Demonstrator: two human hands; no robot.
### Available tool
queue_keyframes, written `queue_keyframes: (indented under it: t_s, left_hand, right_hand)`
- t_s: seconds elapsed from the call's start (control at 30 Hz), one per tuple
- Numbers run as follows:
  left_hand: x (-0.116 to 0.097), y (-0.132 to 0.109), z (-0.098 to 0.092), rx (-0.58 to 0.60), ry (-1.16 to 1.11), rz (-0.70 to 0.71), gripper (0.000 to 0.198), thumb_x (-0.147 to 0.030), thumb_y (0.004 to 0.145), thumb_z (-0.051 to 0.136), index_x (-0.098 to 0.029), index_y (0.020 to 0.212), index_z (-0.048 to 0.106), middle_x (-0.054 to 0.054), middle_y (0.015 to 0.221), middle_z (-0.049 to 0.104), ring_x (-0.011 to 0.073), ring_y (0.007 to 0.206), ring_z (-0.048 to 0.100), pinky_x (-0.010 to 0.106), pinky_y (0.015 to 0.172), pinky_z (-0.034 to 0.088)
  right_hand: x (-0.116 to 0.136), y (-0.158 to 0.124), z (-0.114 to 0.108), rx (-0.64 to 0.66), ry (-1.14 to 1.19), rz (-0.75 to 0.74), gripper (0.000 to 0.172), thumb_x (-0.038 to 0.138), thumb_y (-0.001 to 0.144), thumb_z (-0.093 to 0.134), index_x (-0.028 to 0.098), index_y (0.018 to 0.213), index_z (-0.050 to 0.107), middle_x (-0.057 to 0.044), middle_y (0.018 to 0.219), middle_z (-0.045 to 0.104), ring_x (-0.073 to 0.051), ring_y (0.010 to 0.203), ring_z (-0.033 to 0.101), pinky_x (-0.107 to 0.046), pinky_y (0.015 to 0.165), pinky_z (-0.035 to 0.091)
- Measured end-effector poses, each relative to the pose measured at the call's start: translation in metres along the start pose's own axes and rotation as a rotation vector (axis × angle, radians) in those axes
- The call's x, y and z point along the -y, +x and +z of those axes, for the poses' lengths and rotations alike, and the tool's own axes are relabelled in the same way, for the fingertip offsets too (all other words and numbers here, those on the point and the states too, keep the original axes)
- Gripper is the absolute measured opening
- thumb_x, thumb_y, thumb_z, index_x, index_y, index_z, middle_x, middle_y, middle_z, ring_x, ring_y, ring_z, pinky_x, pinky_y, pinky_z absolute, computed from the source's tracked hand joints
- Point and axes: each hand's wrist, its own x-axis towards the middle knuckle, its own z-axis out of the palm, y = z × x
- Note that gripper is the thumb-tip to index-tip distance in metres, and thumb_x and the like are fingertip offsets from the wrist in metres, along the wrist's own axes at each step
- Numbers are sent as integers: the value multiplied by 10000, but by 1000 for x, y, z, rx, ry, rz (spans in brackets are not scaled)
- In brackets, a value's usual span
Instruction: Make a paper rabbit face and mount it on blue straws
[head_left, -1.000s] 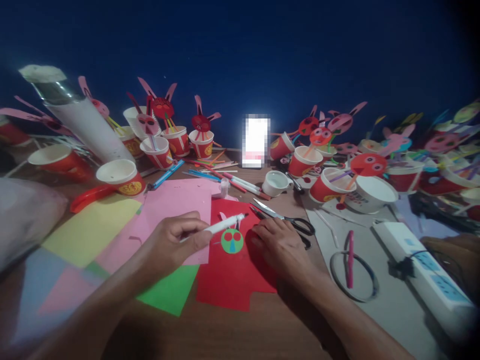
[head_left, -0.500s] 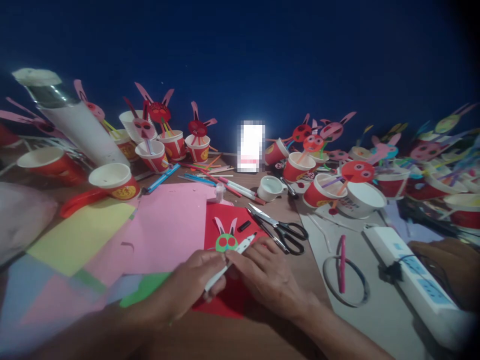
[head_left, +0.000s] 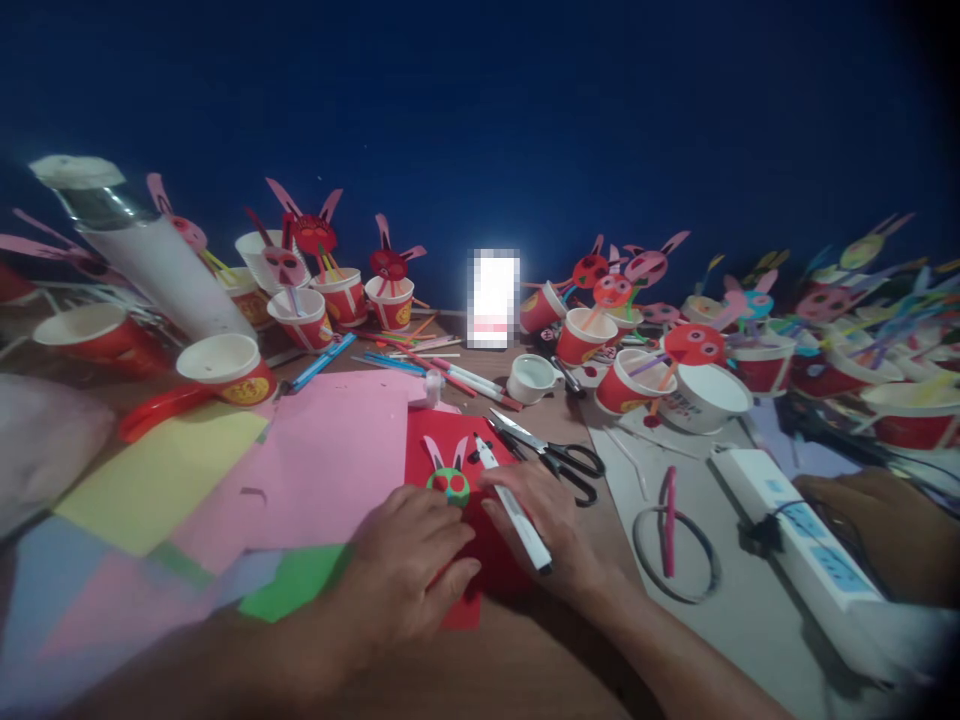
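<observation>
White marker (head_left: 516, 513) held in right hand (head_left: 559, 515), grip narrow, barrel caught between thumb and fingers. Long axis slanted: narrow dark far end pointing away and slightly left, black-ended tail back toward the wrist. Green rabbit face (head_left: 450, 484) just left of the marker, between the two hands, flat on red paper (head_left: 418, 440), ears pointing away. Left hand (head_left: 412, 555) nearer to the face: palm down, fingers bent, fingertips over or at its lower edge. Cannot tell touch from hover there; cannot tell about anything held under the palm.

Materials, working outward. Marker: smooth, slim rod, probably plastic. Face: rounded cut paper, matt, with red disc eyes; ears pink, dark inside. Red paper: flat sheet, partly hidden by both hands. Just beyond the right hand: scissors (head_left: 550, 450), metal blades, black looped handles. Left of red paper: broad pink paper (head_left: 337, 460), then green paper (head_left: 296, 590) and yellow paper (head_left: 161, 480). Farther off: white cup (head_left: 525, 390), squat, handled; red paper cup (head_left: 244, 388), pale-rimmed. Well right: power strip (head_left: 810, 545), long white block. Nearest the body: brown table (head_left: 517, 675), wood-like.
</observation>
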Motion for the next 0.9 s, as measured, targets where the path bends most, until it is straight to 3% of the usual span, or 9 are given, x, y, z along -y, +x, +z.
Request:
queue_keyframes:
  t_s: [0.13,0.33,0.4,0.63,0.9]
  left_hand:
    - [1,1,4,6,198,43,298,-357,878,520,-135,986,689,119,991,719,287,923,622,441,823,455]
    - [0,0,6,188,285,-52,357,-414,863,536,-123,1001,689,142,1072,692,297,958,616,450,835,472]
    - [1,-1,10,228,310,-63,364,-428,870,528,-128,997,690,141,1062,694,302,980,612,460,852,461]
    - [-1,-1,18,225,392,-39,425,-475,889,494,-125,1038,684,144,1073,704,302,1042,610,478,970,385]
    - [-5,1,13,276,400,-55,407,-475,869,528,-143,1036,694,145,1124,692,301,1101,593,482,1042,343]
  right_hand:
    - [7,5,-4,27,0,64,263,125,895,482,197,1135,563,-70,935,717,-197,858,679,-322,782,525]
    - [17,15,-17,64,-62,181,226,145,887,501,222,1067,614,-47,955,732,-188,860,697,-289,796,545]
    - [14,12,-13,8,-12,176,205,181,904,472,232,1033,624,-48,935,737,-192,831,701,-295,767,554]
    - [-5,1,9,-64,90,214,204,223,903,489,214,1036,643,-67,950,740,-203,877,697,-331,808,555]
    - [0,12,-5,2,82,228,215,245,893,495,221,967,694,-58,900,751,-198,834,706,-305,759,559]
